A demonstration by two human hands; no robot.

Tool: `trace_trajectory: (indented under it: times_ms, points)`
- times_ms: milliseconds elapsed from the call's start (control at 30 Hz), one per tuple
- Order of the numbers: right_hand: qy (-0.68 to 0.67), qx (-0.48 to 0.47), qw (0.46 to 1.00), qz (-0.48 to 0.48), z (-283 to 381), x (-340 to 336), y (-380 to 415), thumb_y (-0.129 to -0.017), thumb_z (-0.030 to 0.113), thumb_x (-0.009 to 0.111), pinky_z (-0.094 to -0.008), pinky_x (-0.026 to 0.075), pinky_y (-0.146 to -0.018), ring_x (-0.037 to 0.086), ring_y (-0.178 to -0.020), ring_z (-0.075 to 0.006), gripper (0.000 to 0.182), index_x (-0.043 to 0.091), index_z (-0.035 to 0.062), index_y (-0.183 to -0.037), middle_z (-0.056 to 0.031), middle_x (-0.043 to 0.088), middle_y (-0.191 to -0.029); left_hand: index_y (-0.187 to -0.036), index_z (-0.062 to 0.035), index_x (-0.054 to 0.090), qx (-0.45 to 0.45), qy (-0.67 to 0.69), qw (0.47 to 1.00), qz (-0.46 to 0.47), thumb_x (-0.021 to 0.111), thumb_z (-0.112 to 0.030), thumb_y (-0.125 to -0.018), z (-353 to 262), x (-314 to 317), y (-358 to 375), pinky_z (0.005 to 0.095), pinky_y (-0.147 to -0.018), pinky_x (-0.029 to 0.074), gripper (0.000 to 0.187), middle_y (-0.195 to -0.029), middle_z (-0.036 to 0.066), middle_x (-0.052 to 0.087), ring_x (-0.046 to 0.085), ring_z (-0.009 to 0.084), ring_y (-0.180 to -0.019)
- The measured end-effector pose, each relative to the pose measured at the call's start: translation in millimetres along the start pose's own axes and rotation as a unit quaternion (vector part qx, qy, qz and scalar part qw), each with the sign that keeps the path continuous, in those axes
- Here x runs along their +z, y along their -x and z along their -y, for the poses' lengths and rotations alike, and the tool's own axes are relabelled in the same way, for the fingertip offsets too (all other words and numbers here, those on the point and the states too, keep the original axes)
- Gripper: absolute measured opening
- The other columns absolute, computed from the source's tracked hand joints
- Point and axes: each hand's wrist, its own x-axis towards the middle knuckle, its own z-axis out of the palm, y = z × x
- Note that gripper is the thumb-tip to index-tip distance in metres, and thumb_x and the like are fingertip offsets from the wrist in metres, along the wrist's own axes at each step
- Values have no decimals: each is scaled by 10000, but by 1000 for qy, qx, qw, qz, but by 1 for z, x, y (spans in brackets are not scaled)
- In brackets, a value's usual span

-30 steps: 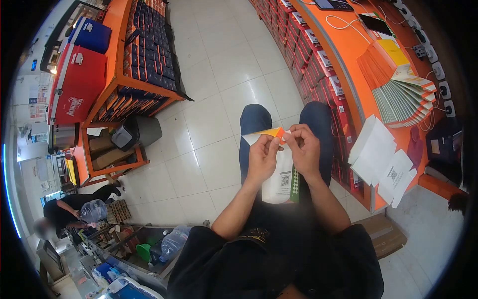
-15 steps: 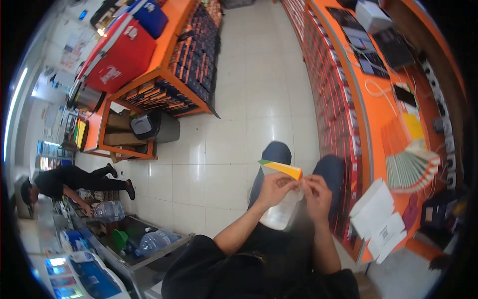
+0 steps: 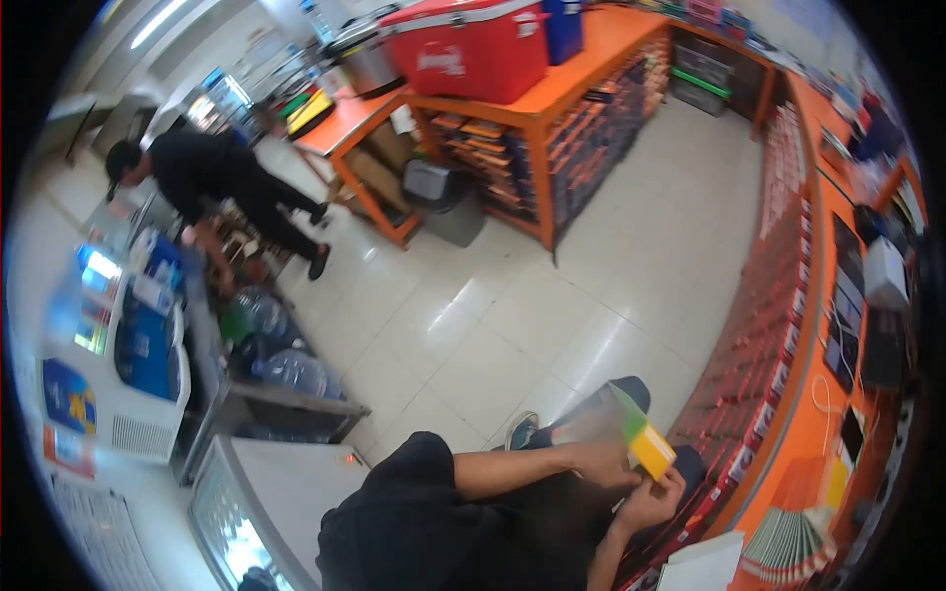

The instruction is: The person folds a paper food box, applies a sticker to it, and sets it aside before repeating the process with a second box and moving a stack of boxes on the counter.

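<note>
Over my lap, a flat yellow-and-green piece point(image 3: 650, 445) is held up at a tilt; its exact kind cannot be made out. My right hand point(image 3: 654, 498) pinches its lower edge between closed fingers. My left hand point(image 3: 603, 461) is closed at its left edge, close to the right hand. The left fingers are smeared by motion and partly behind the piece. To the right, on the orange counter, lie a fanned stack of pale green and orange sleeves point(image 3: 788, 544) and a white sheet or flattened box point(image 3: 702, 565).
A person in black point(image 3: 222, 182) bends over a metal trough point(image 3: 222, 394) with large clear bottles point(image 3: 296, 372). A red cooler point(image 3: 468, 49) tops an orange table point(image 3: 542, 118); a grey bin point(image 3: 443, 202) stands below. Red-orange box stacks point(image 3: 749, 345) line the right counter.
My view has swung left and tilted, bringing the white-topped fridge in. The piece has turned, its yellow end now pointing lower right. The white translucent part below it no longer shows clearly.
</note>
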Motion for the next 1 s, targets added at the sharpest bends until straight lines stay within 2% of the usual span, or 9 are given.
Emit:
trace_trajectory:
  times_ms: [100, 200, 267, 333, 467, 533, 600, 700, 1000]
  points:
    - [-38, -71, 997, -17, -18, 6, 4, -778, -123, 656, -347, 521, -792, 597, -927, -251, 139, 555, -38, -823, -140, 572, -1016, -1190, -23, 549, -25, 155, 981, -112, 655, -179, -889, -69, -52, -15, 291, -836, 481, 355, -1040, 64, 626, 592, 135, -948]
    - [99, -149, 982, 57, -20, -8, 15, -755, -40, 698, -403, 508, -834, 617, -941, -350, 159, 606, 2, -879, -187, 627, -1038, -1058, 1, 594, -250, 299, 892, -229, 579, -234, -958, -76, -60, -23, 287, -694, 489, 256, -920, 64, 632, 590, 126, -799]
    - [118, -39, 967, 224, 5, -9, 0, -761, -27, 683, -356, 502, -834, 634, -939, -305, 174, 616, -6, -920, -165, 640, -1029, -883, -18, 594, -83, 128, 966, -209, 608, -113, -906, -73, -70, -25, 310, -598, 443, 98, -729, 70, 562, 549, 155, -662]
    - [-137, 211, 946, 202, -26, -19, 12, -909, 110, 640, -250, 497, -724, 633, -901, -159, 216, 582, -16, -1075, -99, 622, -995, -662, -28, 433, -32, 34, 996, -81, 661, -16, -776, -77, -72, -22, 389, -532, 388, 255, -684, 108, 430, 475, 297, -586]
    - [-239, 310, 896, 210, 5, -39, 12, -951, 156, 571, -255, 495, -630, 628, -837, -138, 274, 525, -35, -1143, -100, 616, -988, -795, -22, 544, 29, -64, 989, 131, 687, -37, -744, -49, -37, 12, 392, -611, 507, 153, -786, 114, 555, 593, 337, -701]
    - [-51, 318, 885, 337, -10, -44, 20, -930, 118, 582, -260, 505, -586, 641, -735, -132, 250, 547, -40, -1121, -100, 636, -921, -828, -16, 581, -22, -7, 987, 159, 689, -61, -779, -49, -29, 25, 372, -614, 517, 127, -788, 118, 587, 617, 311, -691]
    - [-66, 299, 913, 269, -24, -47, 33, -925, 78, 582, -263, 517, -571, 659, -673, -135, 175, 564, -54, -1038, -105, 647, -846, -862, -11, 618, -76, 37, 981, 176, 691, -85, -815, -45, -30, 28, 351, -616, 527, 114, -791, 121, 618, 640, 285, -682]
    - [-134, 402, 876, 229, -10, -50, 36, -927, 15, 562, -247, 541, -657, 701, -774, -174, 81, 560, -66, -930, -123, 654, -822, -936, 20, 691, -246, 142, 946, 157, 671, -114, -892, -38, -29, 39, 273, -620, 515, 143, -780, 97, 690, 649, 131, -677]
    - [-118, 308, 921, 205, -14, -41, 48, -875, 41, 661, -255, 535, -685, 645, -814, -138, 97, 639, -52, -865, -106, 640, -954, -941, 37, 679, -427, 416, 802, 41, 658, -95, -912, -15, -13, 53, 270, -744, 571, 137, -846, 86, 681, 656, 129, -764]
